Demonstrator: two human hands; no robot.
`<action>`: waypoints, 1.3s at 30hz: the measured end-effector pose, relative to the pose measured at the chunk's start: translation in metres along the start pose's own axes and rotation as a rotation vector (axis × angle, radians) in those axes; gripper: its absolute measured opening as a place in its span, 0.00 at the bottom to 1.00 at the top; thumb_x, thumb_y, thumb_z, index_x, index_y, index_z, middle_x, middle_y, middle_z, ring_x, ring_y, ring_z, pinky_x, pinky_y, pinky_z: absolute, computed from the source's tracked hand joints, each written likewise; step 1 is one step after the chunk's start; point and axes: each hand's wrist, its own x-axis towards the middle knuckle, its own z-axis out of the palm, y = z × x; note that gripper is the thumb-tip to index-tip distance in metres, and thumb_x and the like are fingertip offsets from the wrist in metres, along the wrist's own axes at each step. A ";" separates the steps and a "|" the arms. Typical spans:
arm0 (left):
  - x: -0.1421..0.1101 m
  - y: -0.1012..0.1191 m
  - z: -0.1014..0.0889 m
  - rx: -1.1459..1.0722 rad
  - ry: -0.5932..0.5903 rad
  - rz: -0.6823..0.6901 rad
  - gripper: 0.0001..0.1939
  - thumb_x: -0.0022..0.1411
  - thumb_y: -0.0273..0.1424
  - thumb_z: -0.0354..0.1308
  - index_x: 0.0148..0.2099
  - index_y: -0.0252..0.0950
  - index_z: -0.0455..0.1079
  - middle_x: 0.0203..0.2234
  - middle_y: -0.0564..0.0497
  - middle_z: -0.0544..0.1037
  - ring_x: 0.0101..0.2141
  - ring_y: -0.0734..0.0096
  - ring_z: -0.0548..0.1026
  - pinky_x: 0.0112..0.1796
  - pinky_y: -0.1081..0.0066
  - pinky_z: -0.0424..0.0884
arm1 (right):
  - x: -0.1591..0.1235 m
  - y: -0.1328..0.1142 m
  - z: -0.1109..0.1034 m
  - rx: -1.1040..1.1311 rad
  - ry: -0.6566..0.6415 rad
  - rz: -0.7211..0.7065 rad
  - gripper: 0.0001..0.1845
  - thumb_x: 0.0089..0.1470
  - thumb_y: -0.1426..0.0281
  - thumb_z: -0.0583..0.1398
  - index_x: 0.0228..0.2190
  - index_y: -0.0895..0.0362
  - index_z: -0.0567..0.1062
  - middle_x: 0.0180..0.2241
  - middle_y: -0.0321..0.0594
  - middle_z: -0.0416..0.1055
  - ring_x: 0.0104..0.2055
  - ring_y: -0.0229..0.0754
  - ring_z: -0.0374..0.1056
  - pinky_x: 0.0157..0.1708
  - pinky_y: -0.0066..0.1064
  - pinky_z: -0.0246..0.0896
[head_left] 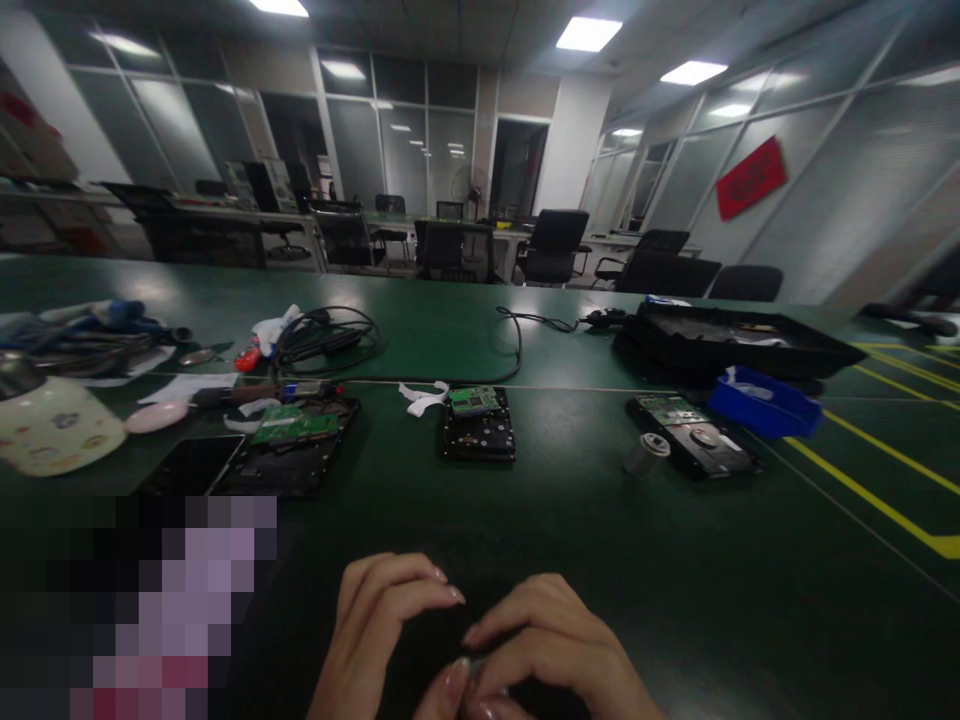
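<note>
My left hand (382, 620) is raised over the bottom middle of the table, fingers curved, its thumb reaching toward the right fingertips. My right hand (562, 645) faces it with bent fingers closed at the same spot. A small greyish bit shows between the fingertips; most of it is hidden, so its kind cannot be made out. Beyond the hands lies a black hard drive (480, 440) with a green circuit board (472, 402) on top. To its right are a silver metal cylinder (646, 455) and another hard drive (694, 435).
At left, a circuit board (296, 425) lies on a black device (292, 465) beside a phone (195, 462), a pink rounded object (156, 417) and a patterned cream container (60, 425). Behind are a coiled black cable (330, 340), a blue bin (765, 402) and a black tray (735, 345). Pixelation covers the lower left.
</note>
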 end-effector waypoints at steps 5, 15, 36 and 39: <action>0.002 0.002 0.001 0.020 0.012 0.007 0.12 0.53 0.25 0.54 0.41 0.42 0.66 0.35 0.51 0.73 0.39 0.65 0.69 0.39 0.67 0.67 | 0.001 0.002 -0.001 0.008 0.012 -0.064 0.05 0.53 0.67 0.62 0.33 0.51 0.78 0.33 0.33 0.78 0.38 0.35 0.73 0.43 0.28 0.63; 0.001 -0.001 0.001 0.017 0.034 -0.005 0.10 0.55 0.28 0.53 0.41 0.41 0.66 0.34 0.50 0.74 0.38 0.64 0.70 0.38 0.66 0.68 | 0.008 -0.004 -0.018 -0.124 0.230 -0.122 0.05 0.53 0.69 0.62 0.34 0.49 0.77 0.29 0.32 0.79 0.33 0.37 0.74 0.45 0.33 0.63; -0.001 -0.002 0.005 -0.011 0.036 -0.083 0.07 0.61 0.32 0.49 0.42 0.41 0.64 0.36 0.50 0.72 0.39 0.65 0.69 0.38 0.68 0.67 | 0.002 -0.005 -0.008 -0.042 0.125 -0.146 0.02 0.52 0.68 0.62 0.28 0.51 0.73 0.27 0.27 0.78 0.37 0.36 0.73 0.50 0.32 0.58; 0.000 -0.001 0.004 -0.021 0.031 -0.084 0.07 0.61 0.31 0.49 0.42 0.41 0.64 0.36 0.50 0.71 0.39 0.66 0.68 0.38 0.68 0.67 | 0.000 0.000 -0.001 -0.035 0.167 -0.175 0.07 0.56 0.63 0.59 0.29 0.51 0.73 0.26 0.27 0.78 0.37 0.34 0.72 0.49 0.30 0.57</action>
